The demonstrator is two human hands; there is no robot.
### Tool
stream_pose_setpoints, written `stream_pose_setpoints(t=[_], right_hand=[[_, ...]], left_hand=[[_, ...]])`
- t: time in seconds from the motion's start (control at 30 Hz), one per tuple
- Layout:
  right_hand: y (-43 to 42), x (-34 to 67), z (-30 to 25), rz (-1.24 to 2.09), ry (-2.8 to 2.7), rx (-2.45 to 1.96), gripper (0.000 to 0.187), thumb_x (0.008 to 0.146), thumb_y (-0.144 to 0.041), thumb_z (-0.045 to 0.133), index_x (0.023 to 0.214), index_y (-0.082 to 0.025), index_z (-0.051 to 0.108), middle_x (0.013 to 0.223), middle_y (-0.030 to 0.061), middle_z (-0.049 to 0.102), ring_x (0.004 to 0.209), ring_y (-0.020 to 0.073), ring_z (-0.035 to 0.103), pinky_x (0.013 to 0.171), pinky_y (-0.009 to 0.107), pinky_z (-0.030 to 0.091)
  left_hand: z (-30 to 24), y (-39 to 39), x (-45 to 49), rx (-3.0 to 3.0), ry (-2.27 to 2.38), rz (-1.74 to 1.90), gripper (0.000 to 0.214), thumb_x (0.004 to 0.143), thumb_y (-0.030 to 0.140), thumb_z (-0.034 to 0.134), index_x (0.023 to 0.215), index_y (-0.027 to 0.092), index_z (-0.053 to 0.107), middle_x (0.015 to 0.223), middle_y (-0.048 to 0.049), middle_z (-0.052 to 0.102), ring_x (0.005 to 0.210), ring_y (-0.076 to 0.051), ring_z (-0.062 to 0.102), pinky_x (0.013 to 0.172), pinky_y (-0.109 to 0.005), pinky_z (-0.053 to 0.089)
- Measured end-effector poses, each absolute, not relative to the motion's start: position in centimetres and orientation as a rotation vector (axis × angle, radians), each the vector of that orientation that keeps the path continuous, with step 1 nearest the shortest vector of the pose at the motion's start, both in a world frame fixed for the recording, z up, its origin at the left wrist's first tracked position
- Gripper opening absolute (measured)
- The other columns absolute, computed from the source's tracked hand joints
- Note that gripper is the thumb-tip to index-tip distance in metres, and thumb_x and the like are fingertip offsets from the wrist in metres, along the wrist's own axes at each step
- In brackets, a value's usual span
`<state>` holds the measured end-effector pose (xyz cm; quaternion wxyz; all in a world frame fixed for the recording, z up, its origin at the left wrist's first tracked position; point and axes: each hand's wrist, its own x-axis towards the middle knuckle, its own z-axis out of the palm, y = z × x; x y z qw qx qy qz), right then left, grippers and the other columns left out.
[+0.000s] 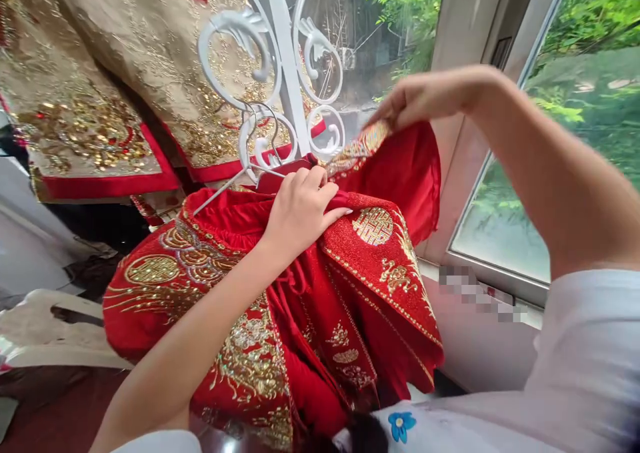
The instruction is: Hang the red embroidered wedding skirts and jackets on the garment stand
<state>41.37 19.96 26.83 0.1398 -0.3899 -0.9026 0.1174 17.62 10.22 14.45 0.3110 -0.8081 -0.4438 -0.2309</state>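
Observation:
A red garment (pixel 300 293) with gold embroidery and beaded edging hangs in front of me. My left hand (pixel 305 203) is closed on its gathered upper edge near the middle. My right hand (pixel 413 103), raised to the right and slightly blurred, pinches the beaded edge of a red flap (pixel 405 179) and holds it up from the rest. Part of a thin white hanger (pixel 223 191) shows at the garment's upper left; cloth and my left hand hide the rest. Metal hanger hooks (pixel 274 129) rise beside white scrollwork.
White scrolled metalwork (pixel 285 59) stands behind the garment. A gold-sequinned cloth with red trim (pixel 100 187) hangs at the left. Windows (pixel 540 139) are at the right, above a sill. A white chair (pixel 55 336) stands at the lower left.

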Motion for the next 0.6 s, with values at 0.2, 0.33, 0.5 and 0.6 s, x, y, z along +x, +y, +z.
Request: stream_pose_setpoints(t=[0.2,0.33,0.5,0.6], right_hand=[[17.1,40.3,25.5,-0.466,-2.286,-1.008,0.05,0.083,-0.008,0.032,0.127,0.0,0.052,0.1,0.0003,0.065,0.088,0.0054,0.057,0.084,0.02,0.038],[16.3,40.8,19.1,-0.541,-2.128,-1.1,0.038,0.083,-0.012,0.051,0.118,-0.01,0.064,0.084,0.0039,0.07,0.075,0.0095,0.061,0.074,0.022,0.042],[16.7,41.5,17.1,-0.504,-2.095,-1.002,0.034,0.086,-0.04,0.055,0.101,-0.015,0.073,0.06,0.0017,0.062,0.053,0.0061,0.046,0.056,0.023,0.034],[18.8,42.3,18.2,-0.34,-1.998,-0.988,0.047,0.087,-0.049,0.047,0.092,-0.01,0.074,0.058,-0.0012,0.057,0.052,0.004,0.036,0.051,0.021,0.029]], left_hand=[[13.0,10.4,18.5,-2.099,-1.197,-0.709,0.023,0.086,0.03,0.055,0.106,0.022,0.061,0.099,-0.0114,0.06,0.101,-0.03,0.049,0.09,-0.045,0.035],[11.7,10.9,19.9,-2.065,-1.274,-0.672,0.032,0.09,0.024,0.044,0.115,0.009,0.058,0.106,-0.02,0.059,0.103,-0.034,0.049,0.085,-0.046,0.038],[11.8,10.7,20.5,-1.952,-1.292,-0.599,0.031,0.092,0.026,0.043,0.115,0.011,0.057,0.11,-0.0164,0.059,0.105,-0.029,0.047,0.088,-0.041,0.038],[12.9,9.8,19.7,-1.935,-1.284,-0.562,0.028,0.091,0.034,0.049,0.108,0.015,0.059,0.104,-0.0123,0.061,0.102,-0.027,0.047,0.088,-0.04,0.036]])
